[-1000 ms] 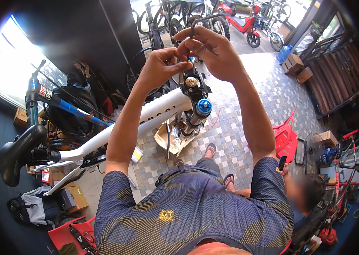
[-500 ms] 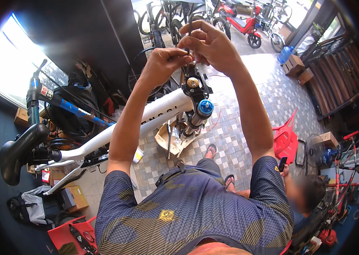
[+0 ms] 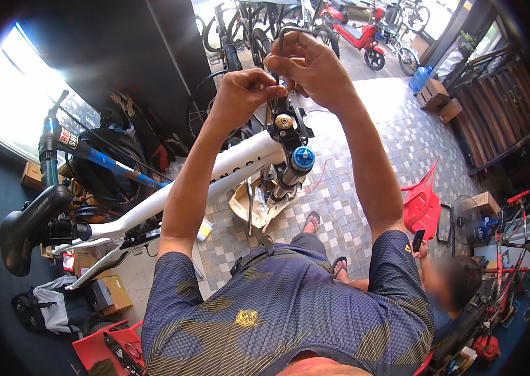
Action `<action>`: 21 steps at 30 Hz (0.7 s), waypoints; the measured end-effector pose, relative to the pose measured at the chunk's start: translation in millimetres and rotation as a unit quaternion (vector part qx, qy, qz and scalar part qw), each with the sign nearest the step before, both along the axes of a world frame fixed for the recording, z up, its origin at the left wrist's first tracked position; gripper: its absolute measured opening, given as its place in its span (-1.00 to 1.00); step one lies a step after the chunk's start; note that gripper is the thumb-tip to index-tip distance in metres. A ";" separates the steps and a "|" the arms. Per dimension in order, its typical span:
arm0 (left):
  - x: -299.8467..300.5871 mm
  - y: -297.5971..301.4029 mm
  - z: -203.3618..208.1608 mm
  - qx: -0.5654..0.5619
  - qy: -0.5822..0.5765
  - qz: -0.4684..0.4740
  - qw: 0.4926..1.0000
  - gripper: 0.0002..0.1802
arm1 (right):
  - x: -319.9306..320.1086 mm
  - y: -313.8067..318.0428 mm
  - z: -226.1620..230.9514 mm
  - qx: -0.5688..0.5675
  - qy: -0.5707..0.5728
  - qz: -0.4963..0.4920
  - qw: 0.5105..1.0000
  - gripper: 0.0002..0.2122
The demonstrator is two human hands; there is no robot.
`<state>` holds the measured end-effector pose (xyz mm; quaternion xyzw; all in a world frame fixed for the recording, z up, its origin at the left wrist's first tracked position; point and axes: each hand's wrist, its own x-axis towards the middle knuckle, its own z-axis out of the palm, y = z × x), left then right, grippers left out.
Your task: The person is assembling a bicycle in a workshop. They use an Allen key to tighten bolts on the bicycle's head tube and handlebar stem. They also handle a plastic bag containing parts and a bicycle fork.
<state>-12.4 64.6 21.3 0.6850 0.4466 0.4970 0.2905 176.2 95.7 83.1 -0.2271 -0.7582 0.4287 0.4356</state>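
Both of my hands are raised close together above the front end of a white bicycle frame (image 3: 240, 156). My right hand (image 3: 309, 69) is closed round a black L-shaped hex key (image 3: 280, 50), its bent arm pointing right at the top. Beside the key's lower end, my left hand (image 3: 246, 91) pinches with thumb and fingers; what lies between them is hidden. Just below the hands are a black stem clamp with a gold-coloured top cap (image 3: 284, 122) and a fork leg with a blue cap (image 3: 303, 157).
A black saddle (image 3: 33, 229) is at the left end of the frame. An open cardboard box (image 3: 244, 210) lies under the fork. At right, a seated person holds a phone (image 3: 418, 240) near a red plastic chair (image 3: 422, 203). A red scooter (image 3: 359, 34) and several bicycles stand beyond.
The hex key has turned in my right hand, so its bent arm now shows pointing right. My left hand stays in almost the same place.
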 end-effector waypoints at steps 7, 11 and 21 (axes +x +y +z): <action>3.1 -9.1 2.8 -0.046 -0.119 -0.096 0.987 -0.71 | 7.8 -5.8 9.2 0.007 0.000 0.014 1.000 -0.85; 3.5 -4.8 1.5 -0.014 -0.042 -0.057 0.997 -0.74 | 2.7 0.3 -1.5 0.039 0.040 -0.015 0.998 -0.84; 2.8 4.8 -9.8 0.020 -0.053 -0.004 0.998 -0.73 | 3.8 -5.4 3.4 0.033 0.002 -0.015 0.999 -0.79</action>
